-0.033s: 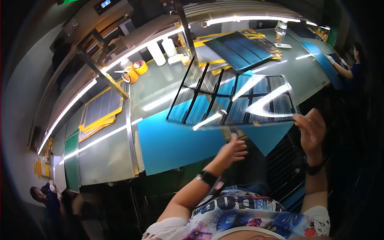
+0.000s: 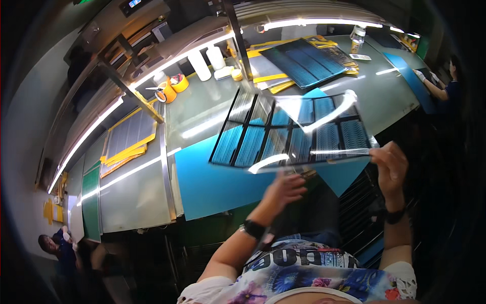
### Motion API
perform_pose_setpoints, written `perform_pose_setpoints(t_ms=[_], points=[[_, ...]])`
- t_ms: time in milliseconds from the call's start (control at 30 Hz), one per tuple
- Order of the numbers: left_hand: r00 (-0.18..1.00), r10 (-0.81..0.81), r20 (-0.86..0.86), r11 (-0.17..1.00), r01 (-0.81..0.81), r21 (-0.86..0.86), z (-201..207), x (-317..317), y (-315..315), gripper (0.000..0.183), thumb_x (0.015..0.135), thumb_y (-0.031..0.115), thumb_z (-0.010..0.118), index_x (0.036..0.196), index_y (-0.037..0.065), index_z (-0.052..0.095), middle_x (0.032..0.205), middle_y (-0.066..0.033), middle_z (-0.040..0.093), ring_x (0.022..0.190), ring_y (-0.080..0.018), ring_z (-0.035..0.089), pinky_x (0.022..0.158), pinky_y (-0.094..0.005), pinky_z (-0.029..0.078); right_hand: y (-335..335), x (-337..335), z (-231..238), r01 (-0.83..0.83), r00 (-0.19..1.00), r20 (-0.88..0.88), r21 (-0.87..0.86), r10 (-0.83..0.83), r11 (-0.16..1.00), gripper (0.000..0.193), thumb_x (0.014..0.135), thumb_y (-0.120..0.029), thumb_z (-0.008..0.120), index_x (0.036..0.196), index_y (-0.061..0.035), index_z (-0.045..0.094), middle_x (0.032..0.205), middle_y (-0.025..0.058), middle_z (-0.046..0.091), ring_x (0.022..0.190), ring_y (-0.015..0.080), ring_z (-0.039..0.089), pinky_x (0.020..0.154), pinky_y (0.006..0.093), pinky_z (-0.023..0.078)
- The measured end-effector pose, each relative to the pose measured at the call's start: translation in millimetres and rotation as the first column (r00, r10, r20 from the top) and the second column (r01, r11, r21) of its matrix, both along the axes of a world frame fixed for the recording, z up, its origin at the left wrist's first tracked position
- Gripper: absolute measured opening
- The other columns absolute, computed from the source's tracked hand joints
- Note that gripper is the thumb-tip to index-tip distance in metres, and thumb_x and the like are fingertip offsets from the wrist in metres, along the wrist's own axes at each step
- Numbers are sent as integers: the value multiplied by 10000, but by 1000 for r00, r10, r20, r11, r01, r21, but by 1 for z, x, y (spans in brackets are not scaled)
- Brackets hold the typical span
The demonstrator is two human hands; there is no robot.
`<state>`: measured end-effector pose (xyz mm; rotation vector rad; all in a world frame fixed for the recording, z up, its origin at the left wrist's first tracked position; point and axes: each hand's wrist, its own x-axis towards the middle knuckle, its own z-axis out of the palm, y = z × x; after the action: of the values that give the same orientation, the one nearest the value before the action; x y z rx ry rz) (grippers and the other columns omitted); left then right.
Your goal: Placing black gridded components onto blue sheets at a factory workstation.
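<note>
My right hand (image 2: 391, 169) pinches the near right corner of a clear film sheet (image 2: 302, 133), printed with black bars and fine line patterns. The sheet is raised and tilted, with bright lamp glare across it. Just below its near edge is my left hand (image 2: 284, 190), fingers stretched apart and somewhat blurred, holding nothing; whether its fingertips touch the edge I cannot make out. Beneath the film, blue sheets (image 2: 215, 185) lie on the table and jut over its front edge. Part of the blue shows through the clear film.
Farther back, a dark patterned sheet (image 2: 304, 63) rests on yellow-edged films (image 2: 271, 78). Tape rolls (image 2: 166, 92), white bottles (image 2: 199, 67) and a lidded bottle (image 2: 358, 40) stand on the table (image 2: 136, 195). Yellow-edged sheets (image 2: 129, 138) lie left. Co-workers are at far right (image 2: 448, 86) and lower left (image 2: 58, 248).
My left hand has shifted slightly left and upward. The film's tilt has changed a little, moving the glare on it, while my right hand keeps its corner.
</note>
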<state>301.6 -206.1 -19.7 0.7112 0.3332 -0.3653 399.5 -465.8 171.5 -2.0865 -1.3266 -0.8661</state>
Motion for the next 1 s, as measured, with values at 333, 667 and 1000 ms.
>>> perform_pose_setpoints(t_ms=[333, 667, 1000], points=[[836, 544, -71, 825, -518, 226, 23, -142, 151, 403, 955, 341, 497, 1191, 16, 527, 962, -150, 654, 965, -301, 643, 775, -442, 532, 65, -18, -160, 221, 19, -971, 237, 238, 946, 373, 895, -14, 545, 1253, 41, 454, 830, 118, 659, 727, 146, 657, 635, 238, 528], [631, 769, 103, 240, -433, 869, 15, -228, 164, 132, 931, 103, 568, 952, -26, 549, 750, -41, 589, 493, -91, 555, 427, -200, 408, 125, -47, -201, 109, -140, -966, 204, 218, 973, 84, 908, -74, 566, 858, -7, 567, 730, 68, 639, 598, 102, 620, 540, 223, 499], [552, 794, 254, 1, -418, 908, -7, -226, 156, 167, 904, 61, 603, 1040, -31, 576, 788, -30, 615, 585, -76, 572, 512, -185, 437, 133, -42, -203, 101, 346, -933, -70, -101, 992, 150, 830, -96, 657, 793, -4, 546, 651, 82, 595, 594, 155, 581, 579, 298, 450]])
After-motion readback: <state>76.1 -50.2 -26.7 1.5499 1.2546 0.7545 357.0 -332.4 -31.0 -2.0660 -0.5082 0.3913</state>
